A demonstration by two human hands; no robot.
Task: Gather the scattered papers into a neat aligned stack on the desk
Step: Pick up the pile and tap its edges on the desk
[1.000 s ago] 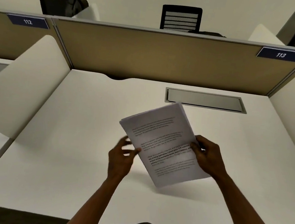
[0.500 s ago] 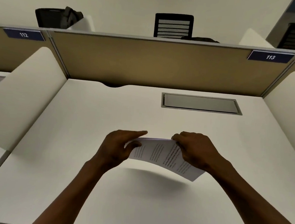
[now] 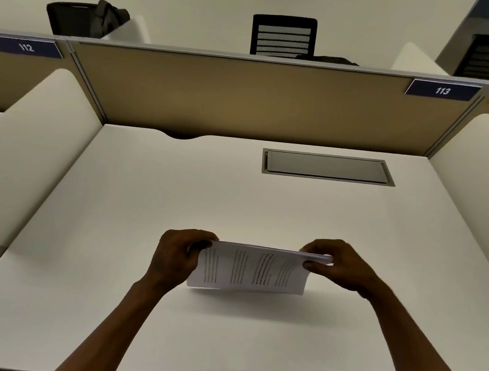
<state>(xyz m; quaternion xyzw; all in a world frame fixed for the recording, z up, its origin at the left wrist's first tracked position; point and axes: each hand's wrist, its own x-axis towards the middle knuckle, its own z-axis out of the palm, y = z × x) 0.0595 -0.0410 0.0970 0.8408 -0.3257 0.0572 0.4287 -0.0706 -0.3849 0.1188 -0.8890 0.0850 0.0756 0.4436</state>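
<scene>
Grip: left hand (image 3: 178, 258) and right hand (image 3: 340, 264) pinch paper stack (image 3: 252, 270) at its two ends | stack upright on long edge, low over surface (image 3: 148, 194) | step: squaring edges | next: tap down, lay flat

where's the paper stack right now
In the head view, the paper stack stands on its long edge on the desk, centre-front, held between the left hand and right hand.
</scene>
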